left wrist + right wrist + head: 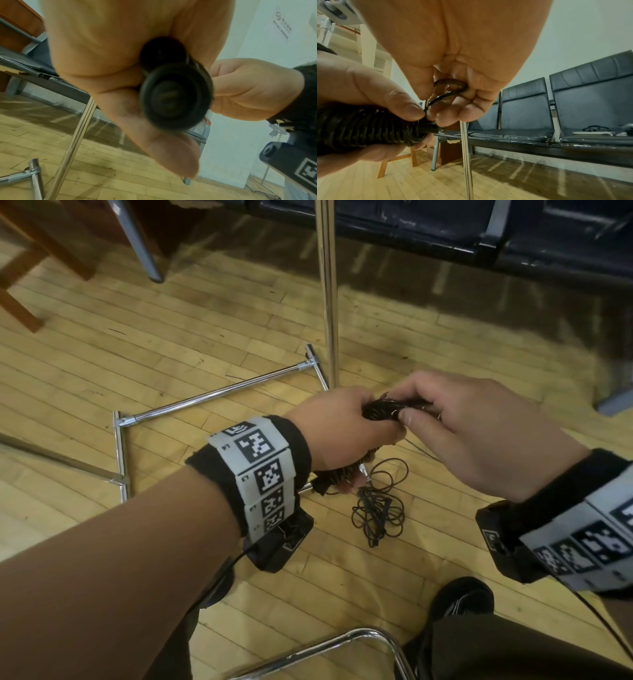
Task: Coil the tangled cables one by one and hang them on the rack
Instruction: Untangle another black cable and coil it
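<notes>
Fingers of the left hand wrap the coiled cable; right hand pinches its loose end.

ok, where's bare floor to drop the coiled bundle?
Bare wood floor lies left of the rack pole, beyond the rack base bar. Floor is also bare inside the base frame, under the left hand. It is crowded below the hands, where the tangled cable lies.
</notes>
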Demonstrator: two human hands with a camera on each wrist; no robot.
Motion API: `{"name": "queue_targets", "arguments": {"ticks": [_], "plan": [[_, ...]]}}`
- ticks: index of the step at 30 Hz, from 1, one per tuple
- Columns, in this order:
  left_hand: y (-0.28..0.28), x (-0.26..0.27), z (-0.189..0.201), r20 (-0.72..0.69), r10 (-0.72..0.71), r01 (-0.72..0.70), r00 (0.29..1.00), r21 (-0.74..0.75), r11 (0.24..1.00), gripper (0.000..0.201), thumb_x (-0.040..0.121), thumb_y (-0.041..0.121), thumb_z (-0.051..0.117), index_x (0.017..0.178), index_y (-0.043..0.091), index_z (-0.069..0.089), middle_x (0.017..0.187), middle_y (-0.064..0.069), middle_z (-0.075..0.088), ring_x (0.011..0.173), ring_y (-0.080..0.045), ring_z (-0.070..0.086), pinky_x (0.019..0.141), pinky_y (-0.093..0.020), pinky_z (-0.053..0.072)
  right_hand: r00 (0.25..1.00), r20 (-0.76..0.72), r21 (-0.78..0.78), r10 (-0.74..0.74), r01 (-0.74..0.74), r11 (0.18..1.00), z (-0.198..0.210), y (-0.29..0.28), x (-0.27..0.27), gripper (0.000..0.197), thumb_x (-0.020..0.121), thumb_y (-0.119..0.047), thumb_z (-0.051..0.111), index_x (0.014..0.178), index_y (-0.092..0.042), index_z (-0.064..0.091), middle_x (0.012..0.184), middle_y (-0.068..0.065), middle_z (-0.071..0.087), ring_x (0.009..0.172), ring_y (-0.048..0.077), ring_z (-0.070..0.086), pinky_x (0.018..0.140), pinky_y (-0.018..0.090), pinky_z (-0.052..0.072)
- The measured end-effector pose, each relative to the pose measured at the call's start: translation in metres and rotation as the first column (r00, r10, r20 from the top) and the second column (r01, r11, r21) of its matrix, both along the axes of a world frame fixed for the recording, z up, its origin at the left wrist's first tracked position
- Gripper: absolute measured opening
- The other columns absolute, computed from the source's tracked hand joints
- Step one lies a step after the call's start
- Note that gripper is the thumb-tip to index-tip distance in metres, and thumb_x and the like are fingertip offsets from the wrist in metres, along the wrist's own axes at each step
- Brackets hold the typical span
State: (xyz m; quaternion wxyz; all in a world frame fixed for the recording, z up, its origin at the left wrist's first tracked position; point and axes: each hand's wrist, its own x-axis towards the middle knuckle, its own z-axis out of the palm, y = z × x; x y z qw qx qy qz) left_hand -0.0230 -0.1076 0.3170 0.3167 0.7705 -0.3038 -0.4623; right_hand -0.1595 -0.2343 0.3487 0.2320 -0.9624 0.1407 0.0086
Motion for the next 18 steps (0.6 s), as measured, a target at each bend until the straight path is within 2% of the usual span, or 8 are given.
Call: {"name": "queue_targets", "arguments": {"ticks": [4, 7, 12, 15, 18], "plan": [[0.0023, 0.0011, 0.0033, 0.053, 0.029, -0.028, 0.998, -0.018, 0.999, 0.03, 0.092, 0.043, 0.076, 0.108, 0.021, 0.064, 0.086, -0.009, 0.074, 0.061, -0.027, 0.077, 0.057, -0.052, 0.065, 0.999, -0.012, -0.056, -0.036, 0.035, 0.998, 0.0033, 0.0014, 0.0003, 0.024, 0.097, -0.034, 0.047, 0.117, -0.029, 0.06, 0.091, -0.008, 0.067, 0.078, 0.013, 0.059, 0.065, 0.034, 0.048], [0.0033, 0.0001, 0.0041, 0.135, 0.015, -0.013, 0.991, -0.019, 1.0, 0.027, 0.091, 0.046, 0.075, 0.105, 0.024, 0.064, 0.087, -0.007, 0.075, 0.064, -0.025, 0.077, 0.057, -0.051, 0.065, 0.999, -0.013, -0.082, -0.035, 0.034, 0.996, 0.0063, 0.0019, 0.0014, 0.027, 0.095, -0.035, 0.046, 0.115, -0.029, 0.063, 0.092, -0.004, 0.068, 0.083, 0.019, 0.06, 0.071, 0.04, 0.051], [0.0034, -0.0011, 0.0034, 0.075, 0.035, -0.033, 0.997, -0.031, 0.999, 0.025, 0.093, 0.042, 0.074, 0.104, 0.022, 0.062, 0.083, -0.008, 0.072, 0.062, -0.03, 0.077, 0.053, -0.05, 0.065, 0.998, 0.039, -0.174, -0.048, 0.054, 0.983, 0.0051, -0.0015, 0.0037, 0.023, 0.095, -0.032, 0.058, 0.113, -0.027, 0.072, 0.096, -0.005, 0.051, 0.093, 0.017, 0.046, 0.079, 0.031, 0.033], [0.0023, -0.0017, 0.0012, 0.022, 0.057, -0.056, 0.998, -0.058, 0.997, 0.023, 0.093, 0.04, 0.075, 0.104, 0.024, 0.063, 0.079, -0.007, 0.07, 0.057, -0.03, 0.075, 0.052, -0.048, 0.064, 0.997, 0.043, -0.192, -0.056, 0.063, 0.979, 0.0037, -0.0027, 0.0027, 0.024, 0.095, -0.031, 0.061, 0.115, -0.028, 0.072, 0.098, -0.005, 0.05, 0.092, 0.016, 0.046, 0.076, 0.03, 0.034], [0.0015, -0.0012, -0.0018, -0.082, 0.1, -0.108, 0.992, -0.09, 0.99, 0.021, 0.091, 0.036, 0.078, 0.105, 0.026, 0.067, 0.076, -0.005, 0.068, 0.054, -0.028, 0.07, 0.057, -0.049, 0.065, 0.997, 0.05, -0.183, -0.054, 0.062, 0.981, 0.003, -0.0049, 0.0027, 0.025, 0.095, -0.031, 0.06, 0.117, -0.03, 0.073, 0.096, -0.007, 0.052, 0.087, 0.013, 0.048, 0.07, 0.028, 0.035]]}}
